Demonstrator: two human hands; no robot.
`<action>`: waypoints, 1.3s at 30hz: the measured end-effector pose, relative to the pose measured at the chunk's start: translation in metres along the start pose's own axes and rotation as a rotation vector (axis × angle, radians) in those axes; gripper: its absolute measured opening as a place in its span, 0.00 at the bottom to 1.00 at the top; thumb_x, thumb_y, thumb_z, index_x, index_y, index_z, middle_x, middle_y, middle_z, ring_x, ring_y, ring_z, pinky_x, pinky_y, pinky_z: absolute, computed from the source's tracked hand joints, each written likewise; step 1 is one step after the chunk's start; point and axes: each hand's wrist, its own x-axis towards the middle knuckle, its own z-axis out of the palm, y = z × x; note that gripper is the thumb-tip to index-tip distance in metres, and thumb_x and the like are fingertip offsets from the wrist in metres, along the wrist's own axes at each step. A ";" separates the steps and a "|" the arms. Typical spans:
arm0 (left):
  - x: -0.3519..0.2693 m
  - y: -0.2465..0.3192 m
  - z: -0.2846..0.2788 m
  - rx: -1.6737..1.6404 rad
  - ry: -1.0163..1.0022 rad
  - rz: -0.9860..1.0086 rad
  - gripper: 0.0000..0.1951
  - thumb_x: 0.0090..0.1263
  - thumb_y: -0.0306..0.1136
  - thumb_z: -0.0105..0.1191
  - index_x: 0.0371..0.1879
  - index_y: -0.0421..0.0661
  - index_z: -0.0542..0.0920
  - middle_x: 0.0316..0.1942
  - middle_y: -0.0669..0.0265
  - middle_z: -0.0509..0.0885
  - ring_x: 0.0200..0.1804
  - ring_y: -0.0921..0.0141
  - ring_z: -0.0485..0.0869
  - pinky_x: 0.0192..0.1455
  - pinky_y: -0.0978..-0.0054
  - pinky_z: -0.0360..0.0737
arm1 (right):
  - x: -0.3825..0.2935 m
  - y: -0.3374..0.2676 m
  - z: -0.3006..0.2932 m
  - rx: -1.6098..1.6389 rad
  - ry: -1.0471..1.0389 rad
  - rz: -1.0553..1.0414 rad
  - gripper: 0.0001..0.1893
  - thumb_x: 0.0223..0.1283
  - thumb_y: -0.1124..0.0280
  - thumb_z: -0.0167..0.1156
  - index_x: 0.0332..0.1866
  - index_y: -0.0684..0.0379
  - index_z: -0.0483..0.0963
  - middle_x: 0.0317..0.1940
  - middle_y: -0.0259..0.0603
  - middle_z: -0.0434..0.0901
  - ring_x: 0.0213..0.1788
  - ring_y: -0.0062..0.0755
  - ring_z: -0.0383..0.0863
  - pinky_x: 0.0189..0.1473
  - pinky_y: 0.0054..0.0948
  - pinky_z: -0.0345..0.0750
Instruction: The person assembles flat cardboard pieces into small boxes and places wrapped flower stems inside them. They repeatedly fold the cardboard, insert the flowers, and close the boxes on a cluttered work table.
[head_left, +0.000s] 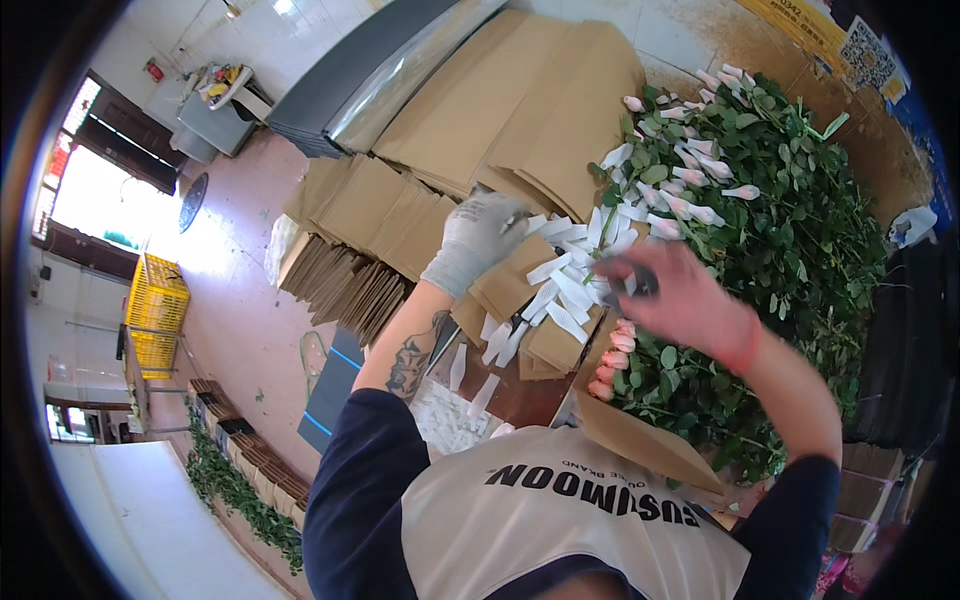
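Note:
My left hand (486, 225), in a grey-white knit glove, is above the edge of the brown cardboard sheets (465, 112), its fingers curled; whether they hold anything cannot be told. My right hand (660, 289), in a pink glove, is motion-blurred over white mesh flower sleeves (574, 289), with something dark at its fingers. A green stem (606, 225) passes close to those fingertips. Beyond the right hand lies a big heap of leafy rose stems (787, 195), many pale pink buds (690, 176) in white sleeves. Nearer me, bare pink roses (615, 360) sit in a row on cardboard.
Folded cardboard pieces (345, 285) stand packed at the left. More white sleeves (450, 420) lie close to my body. A curved cardboard flap (645, 442) rises in front of my torso. Yellow crates (156, 315) and a row of wrapped bundles (247, 472) are farther left.

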 end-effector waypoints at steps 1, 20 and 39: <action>0.001 -0.013 0.007 0.014 0.090 0.017 0.17 0.61 0.40 0.54 0.48 0.47 0.81 0.46 0.59 0.83 0.48 0.60 0.81 0.50 0.63 0.76 | 0.033 0.007 0.001 0.031 0.055 0.037 0.15 0.54 0.64 0.61 0.47 0.53 0.77 0.37 0.40 0.79 0.42 0.39 0.80 0.43 0.35 0.76; 0.040 -0.069 0.059 0.188 0.315 0.091 0.26 0.58 0.41 0.58 0.59 0.57 0.75 0.61 0.65 0.73 0.64 0.57 0.67 0.63 0.54 0.65 | 0.250 0.132 0.042 -0.063 0.375 0.480 0.39 0.45 0.53 0.67 0.62 0.64 0.66 0.58 0.55 0.74 0.61 0.50 0.73 0.62 0.36 0.70; 0.045 -0.075 0.066 0.202 0.364 0.089 0.23 0.59 0.39 0.56 0.57 0.57 0.77 0.61 0.68 0.75 0.64 0.61 0.69 0.66 0.54 0.63 | 0.213 0.131 0.047 -0.605 0.000 0.071 0.45 0.50 0.48 0.63 0.71 0.57 0.56 0.70 0.54 0.59 0.68 0.49 0.64 0.69 0.37 0.62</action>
